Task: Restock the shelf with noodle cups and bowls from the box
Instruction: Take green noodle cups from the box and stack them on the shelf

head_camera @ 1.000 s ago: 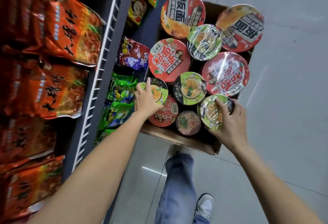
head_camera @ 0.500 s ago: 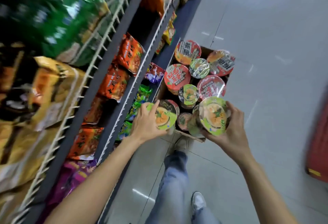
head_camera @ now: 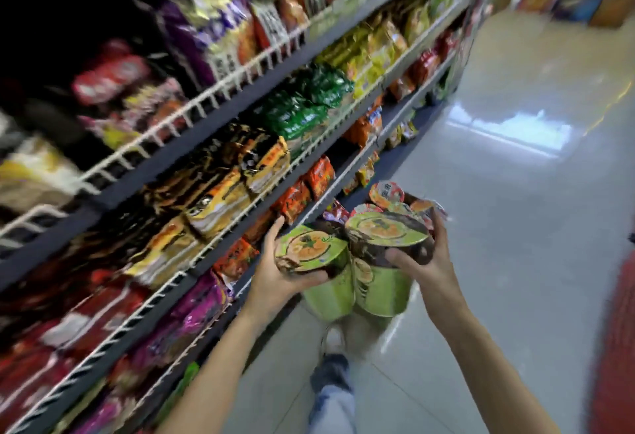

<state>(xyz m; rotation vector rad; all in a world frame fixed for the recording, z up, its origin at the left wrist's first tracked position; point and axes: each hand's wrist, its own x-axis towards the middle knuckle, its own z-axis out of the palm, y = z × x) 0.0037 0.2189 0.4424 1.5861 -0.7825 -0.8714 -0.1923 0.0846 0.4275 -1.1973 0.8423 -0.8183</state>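
Note:
My left hand (head_camera: 275, 272) grips a green noodle cup (head_camera: 314, 261) by its rim and side. My right hand (head_camera: 431, 261) grips a second green noodle cup (head_camera: 386, 248), held right next to the first. Both cups are upright at waist height, above the floor and beside the shelf (head_camera: 213, 145). Behind them, the box (head_camera: 426, 206) on the floor shows several red and green lidded bowls (head_camera: 386, 191), mostly hidden by the cups and my hands.
The shelf unit runs along the left with white wire rails and packed noodle bags on every level. Grey tiled floor (head_camera: 515, 227) spreads to the right. A red object (head_camera: 615, 347) stands at the right edge. My leg and shoe (head_camera: 331, 341) are below the cups.
Both hands lifted the two green cups out of the box and up beside the shelf. The view swung up from the box to the aisle and upper shelves.

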